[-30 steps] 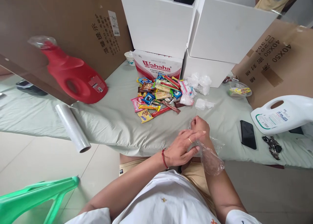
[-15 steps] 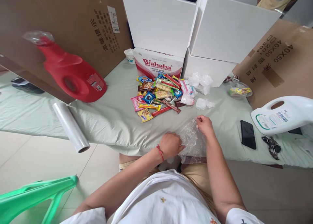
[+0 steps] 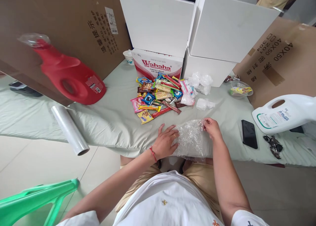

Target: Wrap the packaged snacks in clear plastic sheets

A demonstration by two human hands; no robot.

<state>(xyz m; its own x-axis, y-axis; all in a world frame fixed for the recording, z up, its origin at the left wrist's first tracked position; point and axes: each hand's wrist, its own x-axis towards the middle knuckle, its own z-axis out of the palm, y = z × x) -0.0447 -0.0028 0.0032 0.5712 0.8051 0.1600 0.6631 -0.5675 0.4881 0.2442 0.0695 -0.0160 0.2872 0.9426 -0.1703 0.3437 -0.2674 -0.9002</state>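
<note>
A crinkled sheet of clear plastic film lies at the table's front edge, its lower part hanging over. My right hand pinches the film's upper right corner. At the film's left side, my left hand rests with fingers spread and fingertips touching its edge. Beyond both hands is a heap of wrapped snacks in many colours. Crumpled clear plastic sits just past the film, with more bunched plastic behind it.
A film roll juts over the front edge at left, near a red jug. To the right are a phone, keys and a white jug. A Wahaha carton stands behind the snacks. A green stool is lower left.
The film has been spread wider and flatter. My left hand has moved left and its fingers have opened out. My right hand has shifted slightly right, still pinching the corner.
</note>
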